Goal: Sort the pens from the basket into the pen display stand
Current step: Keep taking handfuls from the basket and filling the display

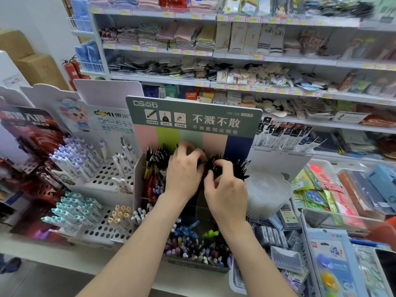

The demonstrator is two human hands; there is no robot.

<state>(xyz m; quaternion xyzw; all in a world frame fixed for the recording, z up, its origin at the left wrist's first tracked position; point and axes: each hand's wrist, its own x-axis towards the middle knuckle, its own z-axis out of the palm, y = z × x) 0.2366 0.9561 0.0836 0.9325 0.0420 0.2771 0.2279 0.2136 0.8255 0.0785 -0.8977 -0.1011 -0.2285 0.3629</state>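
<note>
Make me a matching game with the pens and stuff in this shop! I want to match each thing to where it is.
Things:
1. black pens
2. teal-capped pens
3. purple-capped pens
4. fire extinguisher

Places:
a. far back left, beside the cardboard boxes
b. lower white rack, near left
c. top of the pen display stand, at the left hand and right hand
d. upper white rack, left

Pairs: 1-c, 2-b, 3-d, 4-a
</note>
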